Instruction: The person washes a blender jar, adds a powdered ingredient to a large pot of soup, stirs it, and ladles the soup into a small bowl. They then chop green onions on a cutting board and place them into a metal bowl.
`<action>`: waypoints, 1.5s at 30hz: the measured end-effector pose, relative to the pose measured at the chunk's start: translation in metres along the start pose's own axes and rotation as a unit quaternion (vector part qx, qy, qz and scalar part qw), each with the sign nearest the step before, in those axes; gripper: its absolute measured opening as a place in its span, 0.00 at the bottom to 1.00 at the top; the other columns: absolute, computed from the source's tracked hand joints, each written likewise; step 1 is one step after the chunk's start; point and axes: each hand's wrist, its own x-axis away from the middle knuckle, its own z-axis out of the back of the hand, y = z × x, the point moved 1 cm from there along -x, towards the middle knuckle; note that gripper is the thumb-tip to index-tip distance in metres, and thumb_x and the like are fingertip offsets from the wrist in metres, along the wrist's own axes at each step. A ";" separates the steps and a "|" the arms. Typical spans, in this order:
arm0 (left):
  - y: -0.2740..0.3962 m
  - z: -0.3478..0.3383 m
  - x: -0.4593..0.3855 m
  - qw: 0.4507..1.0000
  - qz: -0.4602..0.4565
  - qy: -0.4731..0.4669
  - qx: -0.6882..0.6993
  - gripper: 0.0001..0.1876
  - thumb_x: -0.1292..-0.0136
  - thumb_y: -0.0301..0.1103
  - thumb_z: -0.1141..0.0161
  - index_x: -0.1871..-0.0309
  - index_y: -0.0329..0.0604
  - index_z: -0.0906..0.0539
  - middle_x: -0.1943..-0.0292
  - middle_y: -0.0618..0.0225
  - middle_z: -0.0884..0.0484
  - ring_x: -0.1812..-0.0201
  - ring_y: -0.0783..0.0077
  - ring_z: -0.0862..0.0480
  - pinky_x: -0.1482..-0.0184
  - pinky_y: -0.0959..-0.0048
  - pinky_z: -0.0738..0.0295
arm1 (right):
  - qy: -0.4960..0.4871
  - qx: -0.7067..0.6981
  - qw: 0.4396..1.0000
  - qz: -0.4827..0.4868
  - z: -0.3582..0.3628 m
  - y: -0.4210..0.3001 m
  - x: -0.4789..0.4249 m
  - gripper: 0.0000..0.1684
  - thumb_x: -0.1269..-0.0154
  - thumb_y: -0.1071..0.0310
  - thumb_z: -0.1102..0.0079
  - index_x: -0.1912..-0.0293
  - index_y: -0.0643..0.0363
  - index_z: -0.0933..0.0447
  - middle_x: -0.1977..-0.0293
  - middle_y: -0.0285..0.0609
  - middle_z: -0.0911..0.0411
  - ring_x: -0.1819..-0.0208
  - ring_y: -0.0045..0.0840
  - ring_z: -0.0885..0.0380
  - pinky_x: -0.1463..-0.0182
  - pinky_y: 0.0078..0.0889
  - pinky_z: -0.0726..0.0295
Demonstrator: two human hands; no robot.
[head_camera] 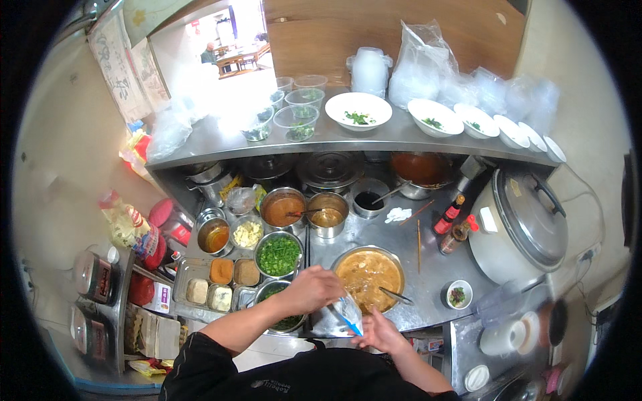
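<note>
A small clear plastic bag with a blue strip along one edge is between my two hands, over the counter's front edge. My left hand grips its upper left part with bent fingers. Around the bag's lower right side curl the fingers of my right hand. Just beyond the hands stands a metal bowl of brown sauce with a spoon handle leaning out. Left of my left hand are a bowl of chopped green onions and a second bowl of greens, partly hidden by my forearm.
Spice containers, pots of sauce and chopped garlic crowd the left. At right are sauce bottles, a small white bowl and a large rice cooker. White bowls and plastic cups line the shelf.
</note>
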 end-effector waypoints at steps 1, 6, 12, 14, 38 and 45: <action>-0.001 0.004 0.003 1.000 0.026 -0.007 -0.017 0.10 0.47 0.34 0.30 0.60 0.53 0.13 0.59 0.77 0.13 0.52 0.72 0.16 0.53 0.69 0.28 | 0.073 0.037 0.997 0.008 0.019 0.004 0.006 0.36 0.22 0.38 0.65 0.43 0.63 0.28 0.61 0.51 0.15 0.70 0.31 0.15 0.72 0.28 0.18; -0.033 0.020 -0.002 0.983 0.096 0.057 -0.147 0.05 0.42 0.36 0.35 0.72 0.51 0.16 0.74 0.70 0.15 0.69 0.65 0.16 0.66 0.65 0.24 | 0.322 -0.001 0.927 0.192 0.102 0.011 0.039 0.21 0.32 0.66 0.36 0.43 0.59 0.30 0.71 0.46 0.17 0.80 0.23 0.23 0.80 0.24 0.26; -0.067 0.016 -0.036 0.955 0.240 0.006 -0.176 0.13 0.35 0.41 0.41 0.74 0.46 0.20 0.74 0.59 0.16 0.68 0.52 0.15 0.66 0.53 0.21 | 0.291 0.121 0.876 0.366 0.106 -0.037 0.024 0.18 0.32 0.70 0.37 0.45 0.62 0.27 0.73 0.40 0.19 0.81 0.18 0.27 0.79 0.20 0.27; -0.089 0.005 -0.040 0.947 0.262 -0.007 -0.187 0.13 0.35 0.42 0.40 0.72 0.46 0.18 0.74 0.58 0.16 0.67 0.50 0.14 0.65 0.52 0.21 | 0.284 0.157 0.872 0.366 0.105 -0.051 0.013 0.15 0.30 0.69 0.38 0.47 0.64 0.25 0.74 0.39 0.19 0.82 0.17 0.27 0.79 0.20 0.28; -0.184 -0.087 -0.018 0.864 0.489 0.020 -0.117 0.11 0.43 0.32 0.41 0.59 0.43 0.14 0.60 0.52 0.12 0.56 0.51 0.12 0.51 0.54 0.18 | 0.286 0.445 0.794 0.300 0.040 -0.091 0.055 0.14 0.23 0.66 0.52 0.52 0.69 0.24 0.78 0.44 0.20 0.83 0.18 0.25 0.80 0.22 0.25; -0.147 -0.058 0.007 0.896 0.404 0.154 -0.098 0.21 0.47 0.36 0.33 0.49 0.41 0.17 0.53 0.53 0.15 0.47 0.53 0.18 0.44 0.56 0.26 | 0.221 0.387 0.846 0.292 0.037 -0.068 0.027 0.15 0.23 0.67 0.52 0.49 0.71 0.26 0.76 0.45 0.20 0.82 0.23 0.23 0.78 0.25 0.21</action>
